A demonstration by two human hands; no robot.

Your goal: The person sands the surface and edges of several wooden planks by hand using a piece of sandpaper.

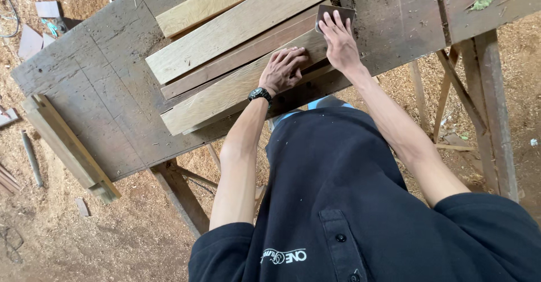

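Head view, left hand: the left hand is laid palm down on the nearest light board, fingers curled loosely against the wood and closed around nothing; a black wristwatch is worn at the wrist.
Head view, right hand: the right hand is pressed flat, fingers spread, on a dark brown sanding sheet, which is held down by the fingertips rather than clasped.
Head view, sanding sheet: it is seen at the far end of the board, just beside the left hand, partly covered by the right hand's fingers.
Head view, boards: several planks are stacked side by side and tilted across the bench, a reddish strip being sandwiched between pale ones.
Head view, support: a weathered grey workbench carries the stack; a separate plank is laid along its left edge.
Head view, ground: sawdust is spread beneath.
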